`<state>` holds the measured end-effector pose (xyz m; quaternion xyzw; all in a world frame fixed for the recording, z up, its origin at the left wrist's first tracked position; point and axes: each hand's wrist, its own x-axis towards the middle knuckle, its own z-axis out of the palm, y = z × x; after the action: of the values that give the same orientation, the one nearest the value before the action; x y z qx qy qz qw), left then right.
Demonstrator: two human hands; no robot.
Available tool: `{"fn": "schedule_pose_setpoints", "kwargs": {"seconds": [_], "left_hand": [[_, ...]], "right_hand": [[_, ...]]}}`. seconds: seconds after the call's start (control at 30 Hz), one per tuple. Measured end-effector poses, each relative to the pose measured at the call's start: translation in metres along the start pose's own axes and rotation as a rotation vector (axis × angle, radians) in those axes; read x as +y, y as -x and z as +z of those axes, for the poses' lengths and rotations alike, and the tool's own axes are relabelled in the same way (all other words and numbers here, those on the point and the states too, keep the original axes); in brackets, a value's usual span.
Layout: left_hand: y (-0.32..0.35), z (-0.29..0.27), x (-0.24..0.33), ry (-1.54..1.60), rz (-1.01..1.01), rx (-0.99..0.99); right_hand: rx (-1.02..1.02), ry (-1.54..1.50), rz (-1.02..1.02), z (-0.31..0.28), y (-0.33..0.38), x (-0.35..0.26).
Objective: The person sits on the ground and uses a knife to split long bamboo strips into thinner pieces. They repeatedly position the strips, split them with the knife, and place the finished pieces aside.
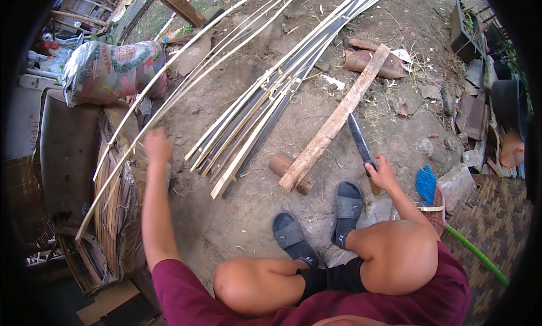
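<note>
My right hand (384,172) is closed around the handle of a long machete (359,137). Its dark blade points away from me, the tip close to the edge of a wooden plank (339,118). That plank slopes across the ground, its near end on a short round log (291,171) and its far end on brownish blocks (372,62). At the left, my left hand (158,144) is reached out beside several long, pale bamboo strips (195,80); motion smears its fingers, so whether it touches them is unclear. A bundle of split bamboo strips (271,100) lies between my hands.
A stuffed patterned sack (116,72) sits at the far left, above a worn upholstered piece (70,156) and stacked slats (116,224). My sandalled feet (293,235) are close in front. On the right are a blue-bristled brush (426,184), a green stick (477,254) and a woven mat (494,230).
</note>
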<state>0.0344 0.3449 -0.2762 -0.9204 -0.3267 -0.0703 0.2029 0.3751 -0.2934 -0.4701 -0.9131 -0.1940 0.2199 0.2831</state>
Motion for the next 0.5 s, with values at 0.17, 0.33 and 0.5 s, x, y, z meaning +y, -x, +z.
{"fn": "schedule_pose_setpoints", "kwargs": {"seconds": [0.17, 0.33, 0.5], "left_hand": [[0.016, 0.061, 0.191, 0.353, 0.227, -0.321], [0.032, 0.132, 0.223, 0.406, -0.030, -0.536], [0.035, 0.140, 0.225, 0.456, -0.079, -0.510]], "right_hand": [[0.276, 0.227, -0.103, 0.037, 0.009, 0.008], [0.308, 0.225, -0.169, 0.039, -0.002, -0.010], [0.359, 0.221, -0.208, 0.034, 0.001, 0.000]]}}
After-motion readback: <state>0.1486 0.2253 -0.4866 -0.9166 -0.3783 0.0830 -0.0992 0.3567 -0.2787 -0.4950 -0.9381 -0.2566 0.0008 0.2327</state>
